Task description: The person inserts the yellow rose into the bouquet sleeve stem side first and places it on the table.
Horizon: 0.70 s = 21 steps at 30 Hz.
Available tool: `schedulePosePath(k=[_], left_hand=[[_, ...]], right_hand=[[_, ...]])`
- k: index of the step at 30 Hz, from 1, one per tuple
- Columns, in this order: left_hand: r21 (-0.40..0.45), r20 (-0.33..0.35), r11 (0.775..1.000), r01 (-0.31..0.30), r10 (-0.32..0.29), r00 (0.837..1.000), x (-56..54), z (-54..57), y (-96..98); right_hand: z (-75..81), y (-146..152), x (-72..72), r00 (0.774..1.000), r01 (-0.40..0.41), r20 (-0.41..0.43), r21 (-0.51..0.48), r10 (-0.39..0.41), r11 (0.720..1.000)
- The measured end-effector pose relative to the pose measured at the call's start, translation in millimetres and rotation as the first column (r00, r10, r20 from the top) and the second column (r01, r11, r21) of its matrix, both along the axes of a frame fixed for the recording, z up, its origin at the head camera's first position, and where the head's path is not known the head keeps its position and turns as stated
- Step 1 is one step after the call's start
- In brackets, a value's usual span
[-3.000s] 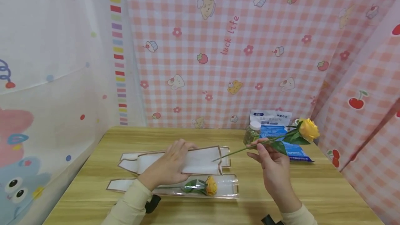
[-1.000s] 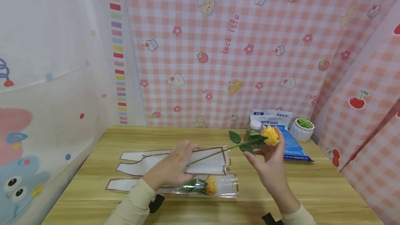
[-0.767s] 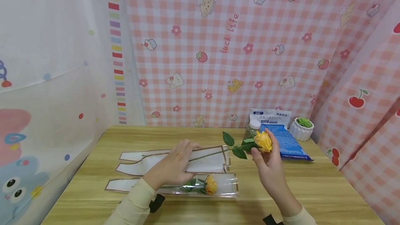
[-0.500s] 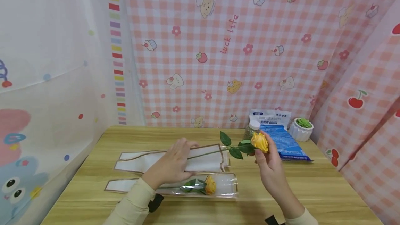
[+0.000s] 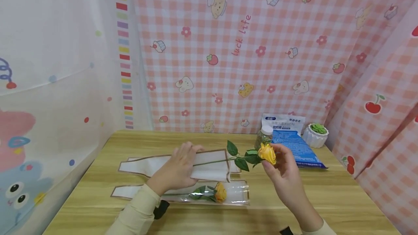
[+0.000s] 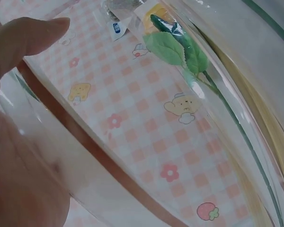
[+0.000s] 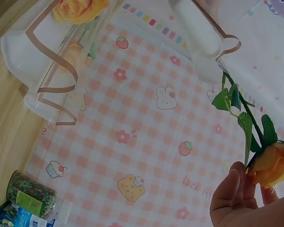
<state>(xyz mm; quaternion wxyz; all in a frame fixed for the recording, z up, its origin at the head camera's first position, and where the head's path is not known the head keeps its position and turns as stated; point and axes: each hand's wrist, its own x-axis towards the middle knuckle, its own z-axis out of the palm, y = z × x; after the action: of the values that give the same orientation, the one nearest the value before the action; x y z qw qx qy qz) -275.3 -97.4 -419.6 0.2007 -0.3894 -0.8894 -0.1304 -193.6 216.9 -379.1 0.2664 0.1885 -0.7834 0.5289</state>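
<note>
My left hand [image 5: 176,169] grips a white, brown-edged flower sleeve [image 5: 210,171], raised at its wide end. From that mouth a yellow rose [image 5: 267,153] sticks out to the right, its lower stem inside the sleeve and its leaves outside. The fingers of my right hand [image 5: 285,177] are curled around the bloom, also seen in the right wrist view, where the rose [image 7: 272,165] hangs below the sleeve mouth. Nearer to me on the table, a second sleeve [image 5: 240,193] has a yellow rose lying inside it. Part of another sleeve [image 5: 236,168] shows beneath the gripped one.
At the back right of the wooden table [image 5: 326,198] stand a lidded jar of small granules [image 5: 263,139], a blue and white packet [image 5: 294,148] and a succulent in a white pot [image 5: 315,136]. Patterned curtains [image 5: 209,46] hang behind and at both sides.
My right hand has shifted from the stem to the bloom and moved left, sliding the stem deeper into the sleeve. My left hand keeps its hold on the sleeve, nearly in place.
</note>
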Motion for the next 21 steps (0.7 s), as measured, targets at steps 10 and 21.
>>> schedulePosePath(k=[10,21], left_hand=[[0.005,0.045,0.999,-0.046,0.046,0.998,1.1,2.2,3.6],[0.023,0.07,0.999,-0.024,0.022,0.997,0.0,0.5,6.6]], right_hand=[[-5.0,-5,-0.3,0.997,-0.011,-0.077,0.032,0.014,0.999],[-9.5,-12,-3.7,0.992,-0.029,-0.117,0.091,0.039,0.995]])
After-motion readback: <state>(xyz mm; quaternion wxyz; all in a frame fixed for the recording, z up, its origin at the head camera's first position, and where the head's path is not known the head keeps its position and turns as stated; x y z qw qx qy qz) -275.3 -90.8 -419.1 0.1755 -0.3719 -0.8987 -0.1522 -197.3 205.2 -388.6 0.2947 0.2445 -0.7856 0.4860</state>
